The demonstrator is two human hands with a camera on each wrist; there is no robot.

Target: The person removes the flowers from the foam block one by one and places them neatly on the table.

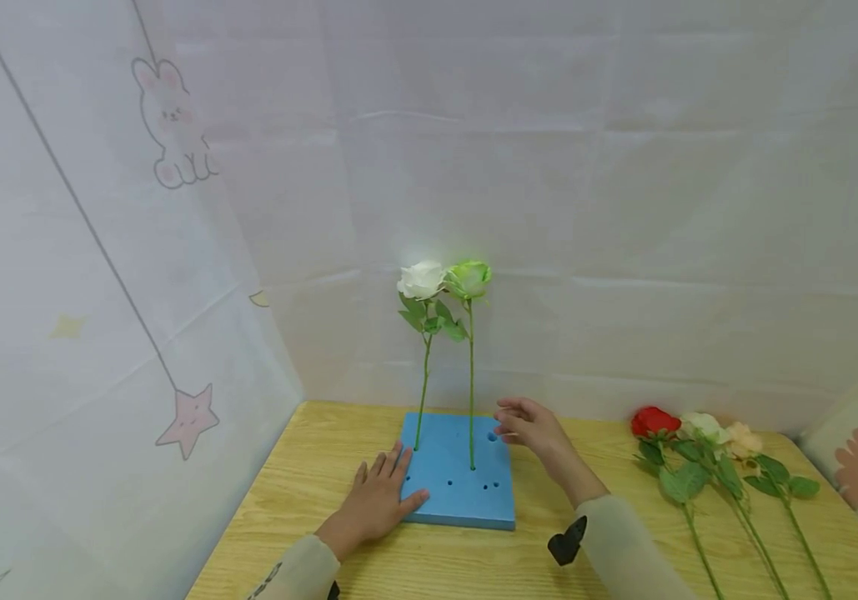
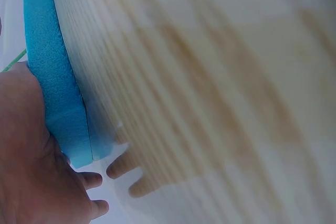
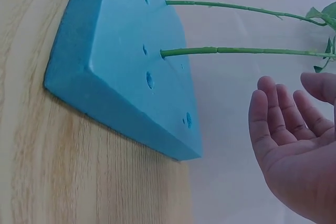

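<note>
A blue foam block [image 1: 459,504] with several holes lies on the wooden table. Two artificial roses stand upright in it: a white rose [image 1: 422,280], leaning slightly, and a green rose [image 1: 469,279] to its right. My left hand [image 1: 378,500] rests on the block's left edge with its fingers spread. Beside the block's far right corner is my right hand [image 1: 534,429], its fingers loosely bent and nothing in them. In the right wrist view the right hand [image 3: 299,140] is apart from the green stem [image 3: 236,50], palm showing.
To the right on the table [image 1: 308,467] lie a red rose [image 1: 655,422], a cream rose [image 1: 703,427] and a peach rose [image 1: 744,440], stems pointing toward the near edge. A pale curtain [image 1: 624,208] hangs behind and to both sides.
</note>
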